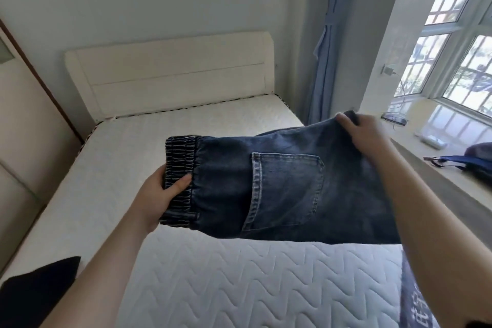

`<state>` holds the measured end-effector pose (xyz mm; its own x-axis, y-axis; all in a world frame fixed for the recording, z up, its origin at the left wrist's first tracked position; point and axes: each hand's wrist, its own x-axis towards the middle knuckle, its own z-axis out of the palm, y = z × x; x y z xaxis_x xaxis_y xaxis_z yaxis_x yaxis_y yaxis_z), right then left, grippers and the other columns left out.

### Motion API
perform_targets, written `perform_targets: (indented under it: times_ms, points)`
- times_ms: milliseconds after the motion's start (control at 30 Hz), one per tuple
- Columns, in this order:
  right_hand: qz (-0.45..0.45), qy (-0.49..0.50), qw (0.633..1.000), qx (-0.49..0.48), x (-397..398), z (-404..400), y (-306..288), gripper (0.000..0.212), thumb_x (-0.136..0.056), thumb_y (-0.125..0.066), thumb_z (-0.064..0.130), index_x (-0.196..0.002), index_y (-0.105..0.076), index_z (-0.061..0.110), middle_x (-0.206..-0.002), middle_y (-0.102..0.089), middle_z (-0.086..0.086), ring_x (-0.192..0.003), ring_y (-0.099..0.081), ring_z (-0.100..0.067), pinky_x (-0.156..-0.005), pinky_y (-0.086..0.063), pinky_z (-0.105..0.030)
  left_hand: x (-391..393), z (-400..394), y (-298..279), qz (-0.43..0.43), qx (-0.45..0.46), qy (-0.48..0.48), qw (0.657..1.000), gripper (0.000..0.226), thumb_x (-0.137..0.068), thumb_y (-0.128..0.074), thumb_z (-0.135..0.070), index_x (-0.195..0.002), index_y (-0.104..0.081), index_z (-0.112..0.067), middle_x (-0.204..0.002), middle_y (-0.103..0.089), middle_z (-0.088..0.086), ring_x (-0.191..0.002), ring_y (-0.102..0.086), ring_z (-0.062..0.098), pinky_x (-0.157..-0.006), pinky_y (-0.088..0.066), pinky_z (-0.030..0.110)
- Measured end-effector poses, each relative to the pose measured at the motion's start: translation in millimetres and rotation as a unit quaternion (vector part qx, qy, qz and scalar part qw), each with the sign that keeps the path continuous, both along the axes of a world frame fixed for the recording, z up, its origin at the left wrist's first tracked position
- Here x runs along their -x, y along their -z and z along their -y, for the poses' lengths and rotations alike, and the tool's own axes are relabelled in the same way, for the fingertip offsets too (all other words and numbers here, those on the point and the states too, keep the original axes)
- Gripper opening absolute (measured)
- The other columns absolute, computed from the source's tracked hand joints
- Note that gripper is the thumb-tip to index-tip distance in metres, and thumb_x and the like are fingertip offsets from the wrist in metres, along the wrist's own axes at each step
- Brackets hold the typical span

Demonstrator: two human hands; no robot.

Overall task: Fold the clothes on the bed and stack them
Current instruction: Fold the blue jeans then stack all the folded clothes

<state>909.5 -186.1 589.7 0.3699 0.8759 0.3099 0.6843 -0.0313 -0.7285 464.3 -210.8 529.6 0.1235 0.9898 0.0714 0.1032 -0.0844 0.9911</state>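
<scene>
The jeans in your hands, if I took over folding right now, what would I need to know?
Left hand grips the elastic waistband of the denim jeans. Right hand pinches the far folded edge.
The jeans are held up above the mattress, already folded over, back pocket facing up.
A black garment lies at the near left corner of the bed, and a blue printed cloth sits at the near right edge.
Left to do: lay the jeans down, finish folding, then fold the others and stack them.

Bare forearms (106, 269), no sleeves showing, nothing worn on both hands (157, 194).
</scene>
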Motion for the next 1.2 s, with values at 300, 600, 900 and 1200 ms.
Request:
perform_targets:
  times_ms: [300, 600, 900, 1200]
  points:
    - [-0.032, -0.164, 0.936, 0.311, 72, 6, 192, 0.032, -0.093, -0.061, 0.045, -0.069, -0.065, 0.025, -0.067, -0.063, 0.012, -0.068, -0.058, -0.009, -0.06, -0.038, -0.02, 60, 87, 149, -0.09, 0.142, -0.101, 0.981, 0.042, -0.071, -0.08, -0.046, -0.105, -0.063, -0.029, -0.1, -0.074, -0.006, -0.09, -0.071, 0.014, -0.076, -0.053, 0.032]
    - [-0.05, -0.237, 0.901, 0.359, 140, -5, 272, 0.032, -0.098, -0.058, 0.031, -0.106, -0.069, 0.002, -0.102, -0.069, -0.015, -0.097, -0.062, -0.03, -0.087, -0.045, -0.037, 104, 155, 205, -0.104, 0.215, -0.196, 0.951, 0.039, -0.075, -0.077, -0.036, -0.107, -0.062, -0.021, -0.1, -0.075, -0.003, -0.091, -0.071, 0.014, -0.077, -0.053, 0.032]
    - [-0.012, -0.286, 0.878, 0.383, 245, -18, 314, 0.033, -0.099, -0.055, 0.027, -0.1, -0.067, -0.005, -0.1, -0.069, -0.021, -0.1, -0.061, -0.035, -0.081, -0.042, -0.036, 174, 205, 253, -0.065, 0.311, -0.241, 0.917, 0.041, -0.073, -0.073, -0.043, -0.107, -0.064, -0.022, -0.102, -0.075, -0.003, -0.094, -0.071, 0.018, -0.079, -0.056, 0.033]
    - [0.01, -0.279, 0.867, 0.412, 365, -22, 408, 0.036, -0.095, -0.061, 0.03, -0.062, -0.056, 0.016, -0.06, -0.054, 0.0, -0.066, -0.049, -0.02, -0.059, -0.036, -0.03, 278, 213, 357, 0.015, 0.422, -0.264, 0.867, 0.024, -0.094, -0.063, -0.027, -0.111, -0.059, -0.043, -0.111, -0.071, -0.013, -0.103, -0.068, 0.016, -0.082, -0.056, 0.04]
